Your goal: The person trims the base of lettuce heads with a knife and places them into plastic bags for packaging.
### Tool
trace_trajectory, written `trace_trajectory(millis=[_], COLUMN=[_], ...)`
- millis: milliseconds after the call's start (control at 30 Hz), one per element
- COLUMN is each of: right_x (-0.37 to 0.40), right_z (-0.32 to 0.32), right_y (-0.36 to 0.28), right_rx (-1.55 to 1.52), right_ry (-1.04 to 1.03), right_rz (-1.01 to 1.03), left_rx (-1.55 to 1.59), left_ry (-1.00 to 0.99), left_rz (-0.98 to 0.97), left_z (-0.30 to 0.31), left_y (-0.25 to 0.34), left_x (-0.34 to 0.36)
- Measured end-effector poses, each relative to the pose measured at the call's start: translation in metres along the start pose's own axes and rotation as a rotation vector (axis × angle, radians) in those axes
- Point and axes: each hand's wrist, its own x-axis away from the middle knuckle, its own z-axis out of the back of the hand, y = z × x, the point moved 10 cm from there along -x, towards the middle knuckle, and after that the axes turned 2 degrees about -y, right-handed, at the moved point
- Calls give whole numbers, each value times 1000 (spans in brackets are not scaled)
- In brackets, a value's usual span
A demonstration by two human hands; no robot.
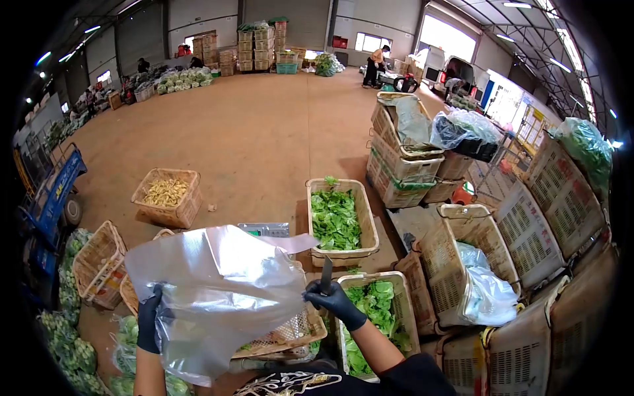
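Observation:
A large clear plastic bag point(224, 284) is spread out in front of me. My left hand point(150, 320), in a black glove, grips its left side, with the fingers partly hidden by the film. My right hand point(335, 305), also black-gloved, is closed on a knife point(326, 276) whose dark blade points up. The bag's right edge meets the fingers of that hand. Below the right forearm stands a crate of green leafy vegetables point(373, 297). Under the bag lies a crate point(290, 333), mostly covered. Part of a scale point(267, 229) shows behind the bag.
Ahead stands another crate of leafy greens point(337, 218), and a crate of yellowish produce point(165, 193) is to the left. Stacked crates point(403, 158) rise on the right, near a crate holding plastic bags point(489, 290). A blue cart point(59, 198) stands far left. A person point(374, 66) is in the distance.

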Motion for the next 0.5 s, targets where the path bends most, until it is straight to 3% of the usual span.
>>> trace_trajectory(millis=[167,200,233,300,333,367,400,500], right_x=[-7,-7,-5,-8,-8,-3,-2,-7], right_z=[-45,-57,-61,-58,-61,-64,-64,-76], right_y=[78,92,112,132,123,110,116,101], right_rx=[-225,-314,-364,-449,-437,-397,-372,-340], right_ry=[-12,-42,-10,12,1,2,12,40], right_rz=[-181,-217,-282,-147,-122,-189,-280,-379], left_rx=[-75,-59,-89,-412,-864,-1080,-1256,-906], left_ry=[63,53,-81,23,128,205,231,116], left_rz=[-9,-37,46,-35,-280,-273,-701,-567], left_z=[82,66,68,97,128,142,145,30], left_y=[-30,-21,-26,-22,-6,4,21,39], left_x=[-21,-14,-18,-25,-33,-30,-17,36])
